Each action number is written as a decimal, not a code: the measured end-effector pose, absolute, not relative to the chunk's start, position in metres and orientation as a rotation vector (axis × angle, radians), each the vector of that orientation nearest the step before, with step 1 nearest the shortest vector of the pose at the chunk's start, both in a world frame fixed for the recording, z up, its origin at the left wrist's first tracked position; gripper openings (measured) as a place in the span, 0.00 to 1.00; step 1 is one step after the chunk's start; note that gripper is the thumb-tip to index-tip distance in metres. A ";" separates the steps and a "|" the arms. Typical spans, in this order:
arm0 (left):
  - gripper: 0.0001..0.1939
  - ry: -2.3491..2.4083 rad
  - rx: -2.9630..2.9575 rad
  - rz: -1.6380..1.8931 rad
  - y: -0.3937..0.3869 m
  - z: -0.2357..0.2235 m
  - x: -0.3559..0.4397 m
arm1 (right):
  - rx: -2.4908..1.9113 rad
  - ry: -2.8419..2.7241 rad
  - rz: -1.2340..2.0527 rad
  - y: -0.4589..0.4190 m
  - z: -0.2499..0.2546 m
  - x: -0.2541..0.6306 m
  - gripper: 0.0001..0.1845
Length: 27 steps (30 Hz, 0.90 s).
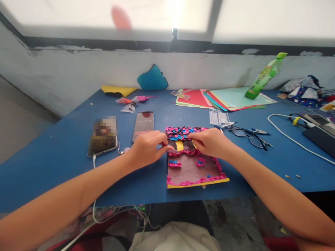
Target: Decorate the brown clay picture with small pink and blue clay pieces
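A brown craft panel (188,170) lies in front of me, with ruffled pink clay-like edging and a yellow strip along its near edge. Small pink, blue and dark petal-like pieces (183,132) crowd its far part, and yellow bands cross the dark middle. My left hand (148,148) is at the panel's left edge, thumb and forefinger nearly together in a pinch; anything between them is too small to name. Over the right side, my right hand (213,143) rests its forefinger on the petal area, other fingers curled. Its thumb is mostly hidden.
Two phones (143,125) lie on the left, one with a white cable (94,191). Glasses (248,136), pens and a clear case (218,115) are right of the panel. Coloured sheets (193,99), a tilted green bottle (265,76) and small packets (129,104) sit farther back.
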<state>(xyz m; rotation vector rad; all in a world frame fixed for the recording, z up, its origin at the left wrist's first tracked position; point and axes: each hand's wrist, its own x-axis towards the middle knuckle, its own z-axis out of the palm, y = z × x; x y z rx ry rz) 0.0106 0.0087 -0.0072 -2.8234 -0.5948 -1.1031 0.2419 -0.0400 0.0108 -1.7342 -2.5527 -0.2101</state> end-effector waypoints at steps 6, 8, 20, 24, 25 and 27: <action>0.20 -0.592 -2.818 -1.137 0.007 -0.005 0.011 | -1.601 -2.470 -0.268 -0.039 0.006 0.245 0.19; 0.22 -0.570 -2.828 -1.146 0.007 -0.004 0.011 | -1.420 -2.374 -0.299 -0.040 0.003 0.246 0.19; 0.21 -0.806 -3.365 -1.140 -0.005 0.001 0.017 | -0.716 -2.274 0.080 -0.054 -0.005 0.219 0.12; 0.20 -0.922 -3.578 -1.090 -0.006 0.004 0.017 | -0.656 -2.260 0.132 -0.056 -0.005 0.217 0.09; 0.20 -0.926 -3.602 -1.094 -0.006 0.004 0.017 | -0.653 -2.253 0.134 -0.057 -0.005 0.216 0.09; 0.20 -0.940 -3.620 -1.110 -0.005 0.005 0.016 | -0.668 -2.242 0.148 -0.059 -0.004 0.214 0.08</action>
